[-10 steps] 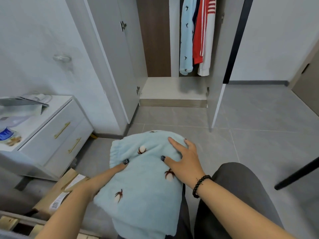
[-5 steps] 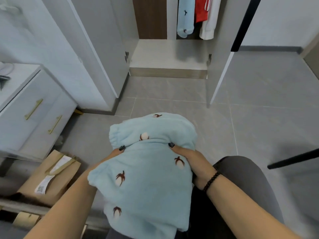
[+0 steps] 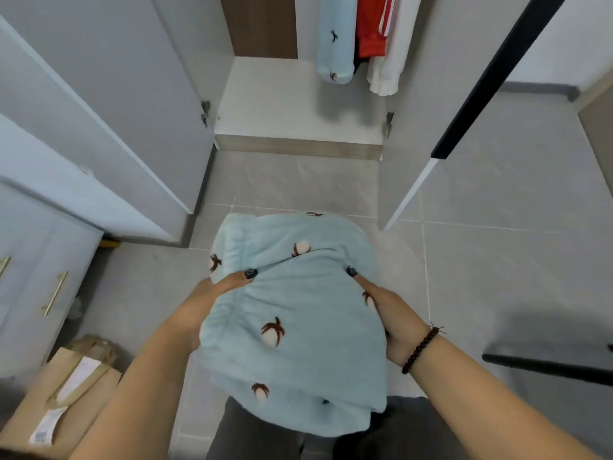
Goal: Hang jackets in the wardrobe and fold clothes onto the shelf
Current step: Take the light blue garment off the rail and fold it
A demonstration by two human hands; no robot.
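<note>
Head view: you grip the folded fleece (image 3: pixel 292 320) from both sides, left hand (image 3: pixel 205 300) and right hand (image 3: pixel 388 313) with fingers curled into it, above your lap. Jackets (image 3: pixel 358 38) already hang in the wardrobe; its shelf (image 3: pixel 282 104) awaits this bundle. Both doors (image 3: pixel 139 104) stand open, leaving a floor lane between their edges.

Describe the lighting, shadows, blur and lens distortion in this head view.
Head view: soft, even indoor light, no harsh glare. The hanging clothes cast a diffuse shadow on the wardrobe floor. Wide-angle distortion splays the wardrobe doors outward. The folded blue garment in the left hand and right hand is fairly sharp; edges soften toward the corners.
</note>
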